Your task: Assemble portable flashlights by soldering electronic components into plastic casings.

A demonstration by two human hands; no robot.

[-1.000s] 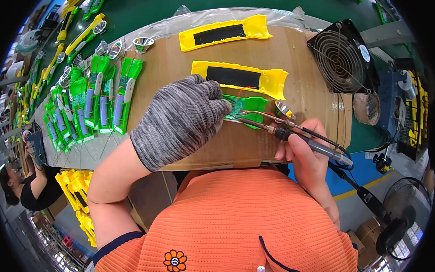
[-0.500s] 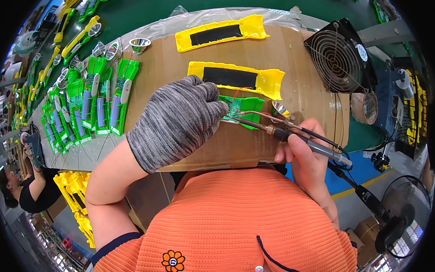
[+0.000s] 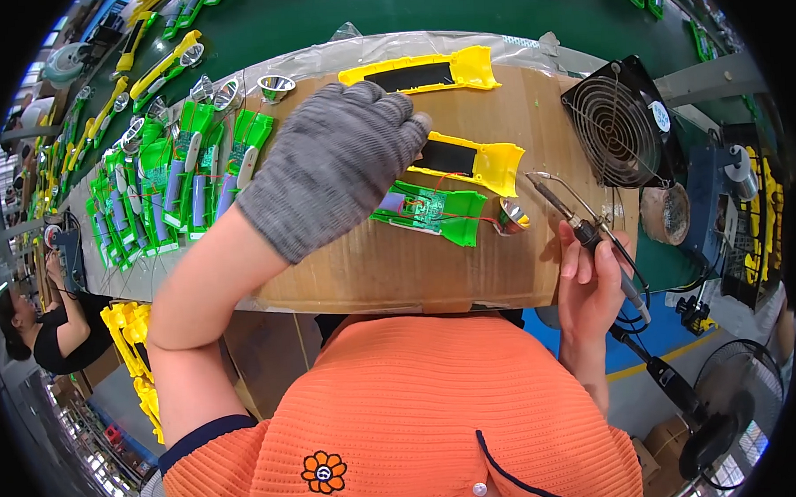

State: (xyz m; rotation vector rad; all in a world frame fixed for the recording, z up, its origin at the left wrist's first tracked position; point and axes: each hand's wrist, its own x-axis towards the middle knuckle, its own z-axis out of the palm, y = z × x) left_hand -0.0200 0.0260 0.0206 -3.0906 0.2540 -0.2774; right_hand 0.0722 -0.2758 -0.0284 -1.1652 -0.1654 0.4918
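Note:
My left hand (image 3: 329, 168), in a grey striped glove, hovers over the middle of the cardboard-topped table. Its fingers are curled, and what they hold, if anything, is hidden under the glove. Beyond them lies a yellow flashlight casing half (image 3: 472, 69) with a black panel; a second yellow casing half (image 3: 500, 168) is partly covered by the fingertips. Just nearer is an open green casing (image 3: 463, 224) with a circuit board, a purple battery and red wires leading to a reflector cup (image 3: 513, 216). My bare right hand (image 3: 592, 285) is closed on a soldering iron (image 3: 588, 235), its tip pointing away to the upper left.
Several green casings (image 3: 175, 186) with batteries crowd the table's left. A loose reflector (image 3: 276, 88) sits at the back. To the right are a black square fan (image 3: 617, 122), a round brown block (image 3: 666, 213) and a blue unit carrying a solder spool (image 3: 742, 173). Another person (image 3: 55, 335) is at far left.
My left hand has lifted off the green casing and moved away toward the far yellow half. The soldering iron has drawn back to the right, off the circuit board.

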